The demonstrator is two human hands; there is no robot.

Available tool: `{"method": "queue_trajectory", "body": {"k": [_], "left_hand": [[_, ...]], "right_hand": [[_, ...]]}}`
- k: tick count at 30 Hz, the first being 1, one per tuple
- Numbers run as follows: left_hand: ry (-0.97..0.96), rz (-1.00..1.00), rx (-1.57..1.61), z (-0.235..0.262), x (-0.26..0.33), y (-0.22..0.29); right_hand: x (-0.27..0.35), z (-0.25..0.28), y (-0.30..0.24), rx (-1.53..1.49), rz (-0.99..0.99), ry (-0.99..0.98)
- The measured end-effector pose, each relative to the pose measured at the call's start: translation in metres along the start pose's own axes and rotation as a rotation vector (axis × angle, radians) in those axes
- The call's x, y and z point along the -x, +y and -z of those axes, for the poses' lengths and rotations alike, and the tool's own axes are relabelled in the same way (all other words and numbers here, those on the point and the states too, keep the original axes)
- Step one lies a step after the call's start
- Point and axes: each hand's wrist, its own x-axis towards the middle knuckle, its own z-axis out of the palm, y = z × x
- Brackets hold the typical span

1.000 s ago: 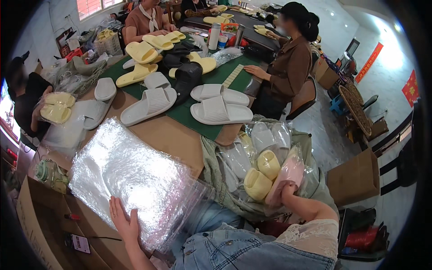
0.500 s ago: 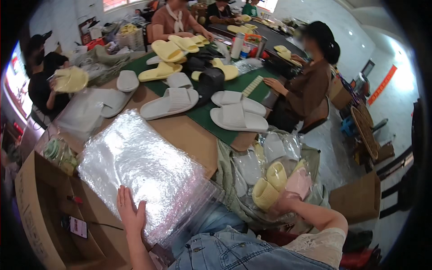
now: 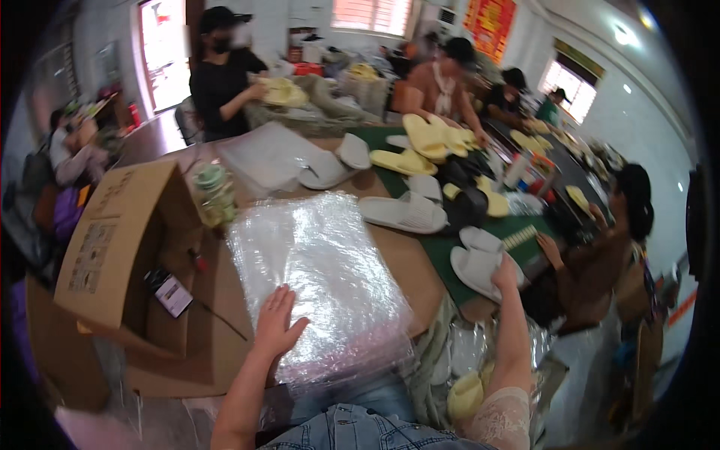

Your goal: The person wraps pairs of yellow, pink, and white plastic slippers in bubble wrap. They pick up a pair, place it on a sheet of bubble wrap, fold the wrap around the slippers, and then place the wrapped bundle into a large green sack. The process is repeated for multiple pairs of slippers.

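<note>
1. Closest to me, at the near edge of the brown table, my left hand lies flat with fingers spread on the thick stack of clear crinkled plastic bags, holding nothing, only pressing down. The stack overhangs the edge toward my lap, so if I lift that palm the slick top sheets could slide off.
2. Just to my right, my right hand reaches out and rests on the near one of the pair of white foam slippers; I cannot tell whether my fingers have closed on it. A loose pinch could drop it between table and lap.
3. Below that arm, a yellow slipper in a clear bag sits beside my knee, and my elbow could knock it.
4. Left of the stack, an open brown cardboard box stands close; a sliding bag might fall into it.
5. Farther off, other people work at the green mat, well apart from my hands.
</note>
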Motion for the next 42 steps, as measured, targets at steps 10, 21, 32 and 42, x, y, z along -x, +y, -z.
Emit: {"method": "queue_trajectory", "body": {"k": [10, 21, 32, 42], "left_hand": [[0.032, -0.143, -0.240, 0.005, 0.009, 0.019], [-0.165, -0.237, -0.155, -0.032, 0.015, 0.029], [-0.124, -0.193, -0.219, -0.021, 0.016, 0.078], [-0.149, 0.183, 0.573, -0.030, 0.015, 0.057]], "right_hand": [[0.062, 0.006, -0.078, -0.018, 0.065, 0.006], [0.150, 0.012, -0.113, 0.038, 0.034, 0.258], [0.146, -0.001, -0.103, 0.136, -0.124, 0.121], [0.147, 0.003, -0.113, 0.100, -0.148, 0.092]]}}
